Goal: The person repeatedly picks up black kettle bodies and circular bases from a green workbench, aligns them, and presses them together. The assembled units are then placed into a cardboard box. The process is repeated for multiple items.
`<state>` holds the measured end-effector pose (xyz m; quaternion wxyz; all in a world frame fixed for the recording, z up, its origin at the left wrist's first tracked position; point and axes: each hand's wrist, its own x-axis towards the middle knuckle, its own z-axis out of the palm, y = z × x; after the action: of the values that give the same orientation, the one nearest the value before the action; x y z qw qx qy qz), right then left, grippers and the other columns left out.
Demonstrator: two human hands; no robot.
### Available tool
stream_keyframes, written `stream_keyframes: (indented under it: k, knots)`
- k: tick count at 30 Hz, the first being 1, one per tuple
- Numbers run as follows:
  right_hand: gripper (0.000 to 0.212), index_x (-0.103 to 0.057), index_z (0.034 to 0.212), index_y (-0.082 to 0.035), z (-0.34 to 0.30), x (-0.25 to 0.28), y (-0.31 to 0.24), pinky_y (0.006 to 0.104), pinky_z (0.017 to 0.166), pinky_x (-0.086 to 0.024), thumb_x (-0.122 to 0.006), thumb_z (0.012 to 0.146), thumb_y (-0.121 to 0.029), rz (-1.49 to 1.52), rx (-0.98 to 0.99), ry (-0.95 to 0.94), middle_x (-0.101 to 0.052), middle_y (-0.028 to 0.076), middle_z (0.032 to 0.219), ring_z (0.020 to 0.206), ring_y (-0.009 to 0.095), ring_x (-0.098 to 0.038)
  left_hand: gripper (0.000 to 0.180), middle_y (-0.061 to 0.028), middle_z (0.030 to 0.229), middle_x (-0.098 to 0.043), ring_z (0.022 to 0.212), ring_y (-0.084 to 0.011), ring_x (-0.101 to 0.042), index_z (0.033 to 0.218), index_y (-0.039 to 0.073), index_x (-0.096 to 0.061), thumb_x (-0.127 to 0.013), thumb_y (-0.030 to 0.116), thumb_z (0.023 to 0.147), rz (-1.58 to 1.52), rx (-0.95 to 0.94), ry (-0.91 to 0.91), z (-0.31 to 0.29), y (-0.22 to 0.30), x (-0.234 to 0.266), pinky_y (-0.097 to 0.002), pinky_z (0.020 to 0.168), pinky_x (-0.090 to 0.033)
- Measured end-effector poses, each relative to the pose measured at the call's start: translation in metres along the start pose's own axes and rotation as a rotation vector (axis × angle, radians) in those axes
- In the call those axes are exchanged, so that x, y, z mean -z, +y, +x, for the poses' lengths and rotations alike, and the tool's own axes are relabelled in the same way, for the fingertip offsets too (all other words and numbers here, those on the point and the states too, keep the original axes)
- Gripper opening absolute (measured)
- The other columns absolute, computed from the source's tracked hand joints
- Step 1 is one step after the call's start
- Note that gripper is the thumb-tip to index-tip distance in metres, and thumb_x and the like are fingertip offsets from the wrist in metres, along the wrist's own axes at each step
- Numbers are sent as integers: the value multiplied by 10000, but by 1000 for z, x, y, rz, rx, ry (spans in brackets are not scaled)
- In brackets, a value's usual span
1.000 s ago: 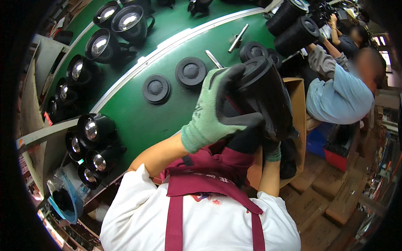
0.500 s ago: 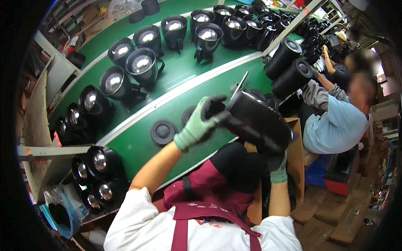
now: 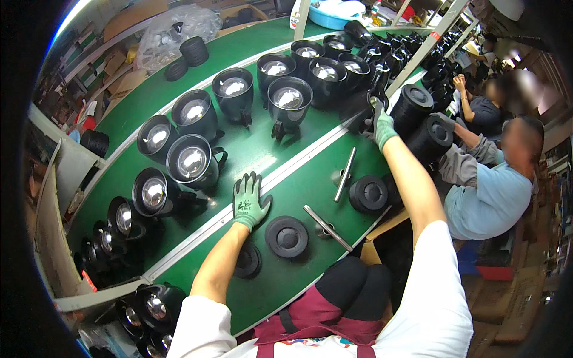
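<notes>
Far left, a small cluster of black cups (image 3: pixel 156 307) sits low beside the bench, shiny insides facing the camera. Next, a curved row of black handled mugs (image 3: pixel 193 160) stands mouth-up on the green bench (image 3: pixel 280 170); most visible handles point rightward or toward the person, likely so they're easy to grab. Left hand (image 3: pixel 249 201), green glove with dark fingertips, lies palm-down across the metal strip (image 3: pixel 206 230), fingers modestly spread, thumb out, nothing pinched; probably a prop for the long reach on the other side. Just below it, two round black discs (image 3: pixel 286 237) lie flat, one partly behind the left forearm, neither touched. Right of them, two metal bars (image 3: pixel 328 228) on small round bases, also untouched, then more black discs (image 3: pixel 369 194) near the bench edge. Right hand (image 3: pixel 382 124) is stretched far out, at a dark mug (image 3: pixel 356 108) by the far end of the strip; the mug is at or just beyond the fingers, mostly to their left. Blur there, can't tell if they're closed on it. Far right, two ribbed black cylinders (image 3: pixel 412 107) lean side by side, the nearer one by a co-worker's gloved hand (image 3: pixel 443 122), perhaps steadied by it.
</notes>
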<state>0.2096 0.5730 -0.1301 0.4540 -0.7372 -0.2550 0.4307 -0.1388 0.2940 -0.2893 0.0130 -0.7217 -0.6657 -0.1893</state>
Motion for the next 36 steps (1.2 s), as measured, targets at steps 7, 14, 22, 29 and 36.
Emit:
stream_keyframes:
  k: [7,14,22,29,36]
  knots:
    - [861,-454,1393,-51,21,-11,-39,477,1046,-403,-546,824,-690,-969,460,475,-489,243,1357,1244,426,-474,756,-167,1475,-392,1383,-369,-319,1430,64,-425,-648,421,803,-87,42,-67,9,4,17,-507,1145,-225]
    - [748,-424,1430,-105,37,-100,-94,469,1064,-384,-653,830,-490,-1042,1241,209,-420,175,1456,1337,366,-401,743,-161,1462,-415,1363,-371,-351,1407,56,-450,-678,393,786,-129,56,-71,14,3,21,-515,1132,-247]
    - [579,-542,1349,-174,81,-122,-68,553,1037,-397,-596,839,-441,-1361,791,220,-512,121,1396,1289,359,-487,714,-154,1454,-424,1361,-355,-361,1390,62,-470,-682,377,786,-166,57,-59,12,-2,20,-508,1136,-251]
    - [405,-616,1196,-182,5,-75,-96,491,943,-449,-695,818,-300,-1221,1313,187,-594,79,1233,1150,307,-565,699,-142,1465,-420,1372,-341,-351,1381,72,-475,-658,398,791,-165,54,-33,7,-3,16,-503,1145,-239]
    - [318,-648,1097,-121,-125,22,-110,461,858,-473,-691,808,-245,-1046,1650,69,-626,93,1061,1018,329,-584,720,-157,1426,-428,1344,-361,-362,1379,80,-467,-704,366,762,-295,175,26,23,15,32,-503,1109,-272]
